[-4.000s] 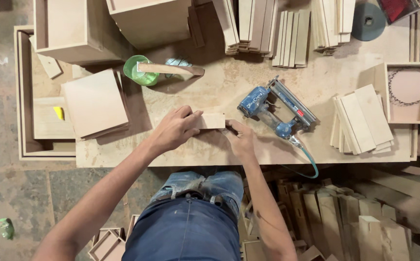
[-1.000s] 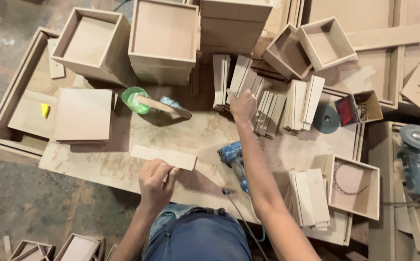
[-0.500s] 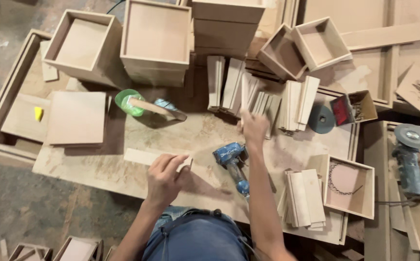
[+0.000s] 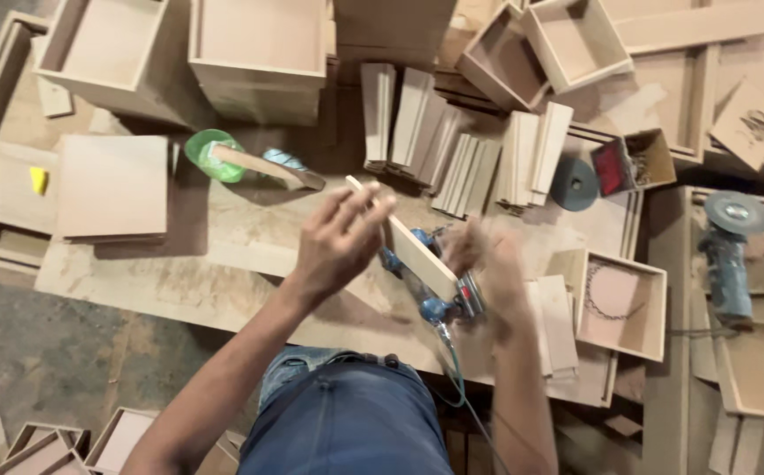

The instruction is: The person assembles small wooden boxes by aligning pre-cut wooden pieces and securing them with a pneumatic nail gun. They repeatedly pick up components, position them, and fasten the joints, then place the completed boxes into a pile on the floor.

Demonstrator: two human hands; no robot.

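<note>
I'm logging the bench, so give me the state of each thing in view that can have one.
left hand: raised, gripping wooden strip
right hand: blurred, at wooden strip's lower end
wooden strip: lifted, tilted
blue nail gun: lying on workboard
angle grinder: lying idle
green tub: open, stick in it

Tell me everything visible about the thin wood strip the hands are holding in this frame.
The strip is a thin, flat, pale slat, like cut fibreboard, long and narrow with square ends. It is raised above the worktable and runs diagonally from upper left to lower right. The left hand grips its upper end with the fingers; the blurred right hand is at its lower end. It crosses in front of a blue power tool lying on the table. Its surface looks bare and unfinished.
</note>
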